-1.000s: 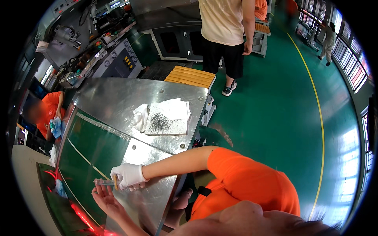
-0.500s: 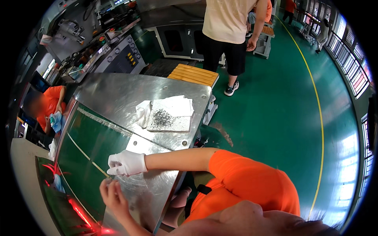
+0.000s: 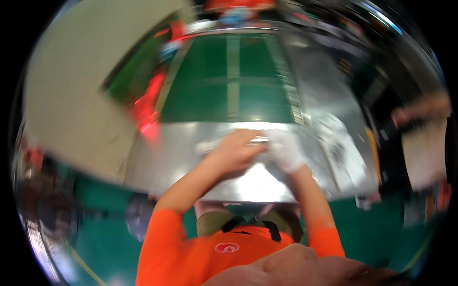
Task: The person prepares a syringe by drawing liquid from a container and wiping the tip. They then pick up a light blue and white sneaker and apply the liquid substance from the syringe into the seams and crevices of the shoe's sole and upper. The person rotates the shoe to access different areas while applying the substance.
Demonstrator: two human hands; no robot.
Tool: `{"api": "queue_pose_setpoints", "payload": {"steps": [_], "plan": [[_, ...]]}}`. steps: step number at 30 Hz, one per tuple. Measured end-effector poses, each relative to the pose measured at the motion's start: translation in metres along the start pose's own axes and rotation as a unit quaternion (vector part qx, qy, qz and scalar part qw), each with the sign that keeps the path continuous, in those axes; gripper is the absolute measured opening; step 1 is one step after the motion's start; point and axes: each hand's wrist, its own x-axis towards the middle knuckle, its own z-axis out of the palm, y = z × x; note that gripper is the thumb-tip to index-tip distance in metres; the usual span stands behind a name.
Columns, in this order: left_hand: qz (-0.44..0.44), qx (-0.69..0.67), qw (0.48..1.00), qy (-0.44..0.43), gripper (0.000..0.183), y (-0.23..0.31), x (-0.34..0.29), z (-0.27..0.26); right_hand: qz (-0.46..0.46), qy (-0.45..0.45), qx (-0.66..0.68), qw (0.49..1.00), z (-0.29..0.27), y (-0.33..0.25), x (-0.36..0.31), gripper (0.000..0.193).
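Note:
My bare left hand (image 3: 238, 150) and my right hand (image 3: 286, 150), in a white glove, meet in front of me over the metal table. The left fingers are curled closed, and a small shiny metallic piece (image 3: 258, 140) shows beside them, up against the glove. Motion blur hides the piece's kind. The right hand's fingers are smeared too, so their hold cannot be made out. A whitish blurred thing (image 3: 205, 147) lies at the left side of my left hand.
Beyond my hands runs a green belt (image 3: 200, 90) with pale lines. White sheets with dark specks (image 3: 350, 162) lie on the metal tabletop (image 3: 162, 152) at right. Red lights (image 3: 150, 105) glow at left beside a beige panel (image 3: 90, 86). Another person in orange (image 3: 238, 5) is at the far end.
My view has swung left to face along the green belt. My hands, apart before, have come together, and the shiny piece now shows between them.

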Motion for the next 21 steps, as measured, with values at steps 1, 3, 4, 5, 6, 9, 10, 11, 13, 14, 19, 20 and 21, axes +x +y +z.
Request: {"api": "queue_pose_setpoints", "payload": {"steps": [1,3,4,5,6,9,10,11,13,14,19,20,21], "plan": [[0.006,-0.027,0.999,0.018,0.019,-0.002,-0.003,0.003,0.042,0.011,-0.002,0.999,0.009,0.013,-0.002,0.026],[0.012,-0.089,0.995,0.039,0.015,-0.008,-0.001,0.008,0.111,0.056,0.058,0.991,0.008,0.014,-0.006,0.024],[-0.002,-0.110,0.994,0.021,0.016,-0.008,0.001,0.017,0.131,0.088,0.125,0.980,0.008,0.007,-0.004,0.021],[-0.010,-0.142,0.990,0.023,0.016,-0.007,0.001,0.016,0.173,0.089,0.170,0.966,0.008,0.007,-0.006,0.021],[-0.051,-0.179,0.982,0.016,0.016,-0.004,0.000,0.013,0.125,0.081,0.119,0.982,0.010,0.009,-0.007,0.021],[-0.104,-0.275,0.956,-0.013,0.015,-0.008,-0.013,-0.001,0.113,0.068,0.124,0.984,0.020,0.010,-0.003,0.028],[-0.114,-0.269,0.956,-0.029,0.014,-0.005,-0.006,-0.001,0.103,0.040,0.105,0.988,0.012,0.014,-0.003,0.030],[-0.156,-0.256,0.951,-0.079,0.017,-0.005,-0.004,-0.016,0.113,0.017,0.111,0.987,0.006,-0.002,0.008,0.031],[-0.156,-0.275,0.945,-0.084,0.013,0.003,0.006,-0.025,0.125,0.022,0.218,0.968,0.007,-0.001,0.002,0.027],[-0.153,-0.270,0.947,-0.078,0.011,0.009,0.009,-0.029,0.129,0.037,0.267,0.954,0.008,0.003,-0.002,0.030],[-0.191,-0.327,0.924,-0.054,0.007,0.003,0.005,-0.004,0.242,0.054,0.587,0.771,-0.006,0.005,-0.007,0.033],[-0.213,-0.348,0.913,-0.028,0.008,0.001,0.003,-0.002,0.250,0.087,0.575,0.775,-0.003,0.006,-0.005,0.032],[-0.237,-0.367,0.900,-0.001,0.009,-0.002,0.001,0.001,0.258,0.118,0.562,0.777,-0.001,0.008,-0.003,0.032]]}}
